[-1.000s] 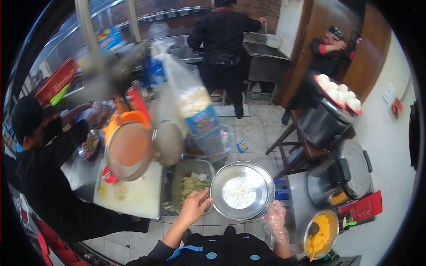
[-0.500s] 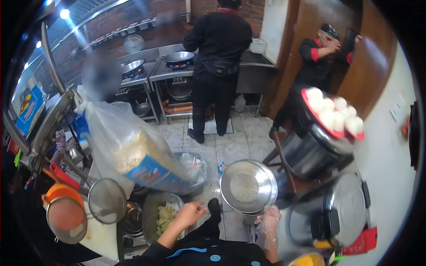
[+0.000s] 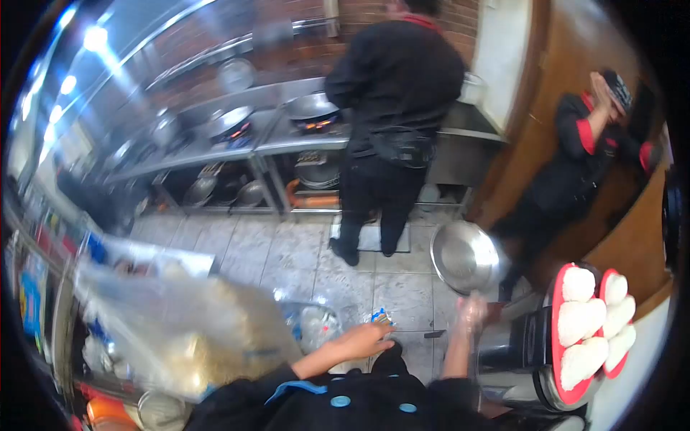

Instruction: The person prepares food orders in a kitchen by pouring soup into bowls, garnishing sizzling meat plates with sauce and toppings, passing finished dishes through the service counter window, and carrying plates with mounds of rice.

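Note:
My right hand (image 3: 471,314), in a clear plastic glove, grips the near rim of a shiny metal bowl (image 3: 463,256). The bowl is held out ahead over the tiled floor; blur hides what lies in it. Bare and apart from anything, my left hand (image 3: 361,340) hovers in front of my body with its fingers loosely extended. Left of it stands a large clear plastic bag (image 3: 223,327) with pale, crumb-like contents. A lined bin (image 3: 316,323) sits on the floor beyond my left wrist.
One co-worker (image 3: 402,93) stands at the stove ahead, where a pan (image 3: 311,106) sits over flames. Another person (image 3: 582,158) is by the wooden door at right. Red trays (image 3: 564,323) of white balls rest on a dark pot at the near right. Strainers (image 3: 162,411) lie lower left.
My view has shifted forward and left. My right hand has carried the bowl forward, farther from my body. My left hand has moved away from above the grey tub of scraps.

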Tool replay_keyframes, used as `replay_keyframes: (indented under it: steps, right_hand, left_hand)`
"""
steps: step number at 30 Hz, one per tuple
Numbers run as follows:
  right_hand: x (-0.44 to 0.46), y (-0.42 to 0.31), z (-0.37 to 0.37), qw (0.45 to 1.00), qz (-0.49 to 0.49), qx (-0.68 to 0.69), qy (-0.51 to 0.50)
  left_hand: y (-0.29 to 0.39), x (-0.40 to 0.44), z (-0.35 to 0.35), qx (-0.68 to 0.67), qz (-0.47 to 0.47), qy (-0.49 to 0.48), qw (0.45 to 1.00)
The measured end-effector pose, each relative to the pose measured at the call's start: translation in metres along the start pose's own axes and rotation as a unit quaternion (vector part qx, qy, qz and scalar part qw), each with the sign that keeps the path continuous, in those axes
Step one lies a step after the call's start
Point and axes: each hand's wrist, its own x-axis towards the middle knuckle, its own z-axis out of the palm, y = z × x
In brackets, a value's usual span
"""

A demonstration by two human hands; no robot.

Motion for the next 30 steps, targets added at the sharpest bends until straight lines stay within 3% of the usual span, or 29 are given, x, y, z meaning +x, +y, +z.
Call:
replay_keyframes:
  steps: [5, 7, 9, 10, 13, 15, 19, 21, 26, 28, 30]
  right_hand:
    - [0.131, -0.006, 0.123, 0.999, -0.046, 0.018, 0.016]
    - [0.182, -0.015, 0.179, 0.996, -0.074, 0.042, 0.013]
    - [0.232, -0.022, 0.232, 0.998, -0.061, -0.013, 0.012]
    - [0.257, -0.024, 0.259, 0.998, -0.054, 0.012, -0.028]
    - [0.335, -0.018, 0.354, 0.997, -0.076, -0.009, -0.018]
    - [0.389, 0.002, 0.409, 0.962, -0.176, -0.182, -0.098]
    - [0.479, 0.062, 0.513, 0.975, -0.129, -0.086, -0.158]
    - [0.525, 0.095, 0.556, 0.966, -0.117, -0.199, -0.114]
    - [0.463, 0.027, 0.613, 0.975, 0.05, -0.017, -0.215]
    - [0.461, 0.034, 0.62, 0.953, 0.089, -0.07, -0.282]
    - [0.459, 0.091, 0.604, 0.92, 0.052, -0.016, -0.388]
  left_hand:
    - [-0.056, 0.052, -0.026, -0.066, -0.113, -0.024, 0.991]
    - [-0.087, 0.069, -0.033, -0.02, -0.154, 0.019, 0.988]
    - [-0.101, 0.097, -0.053, -0.004, -0.254, 0.001, 0.967]
    - [-0.104, 0.113, -0.061, -0.005, -0.257, 0.005, 0.966]
    - [-0.109, 0.159, -0.085, -0.058, -0.304, 0.039, 0.95]
    - [-0.107, 0.182, -0.095, -0.072, -0.288, 0.051, 0.953]
    - [-0.113, 0.198, -0.101, -0.081, -0.326, 0.029, 0.941]
    - [-0.127, 0.188, -0.091, -0.081, -0.347, 0.039, 0.933]
    - [-0.13, 0.181, -0.087, -0.09, -0.412, 0.031, 0.906]
    - [-0.129, 0.183, -0.089, -0.112, -0.417, 0.021, 0.901]
    - [-0.123, 0.186, -0.097, -0.141, -0.424, 0.022, 0.894]
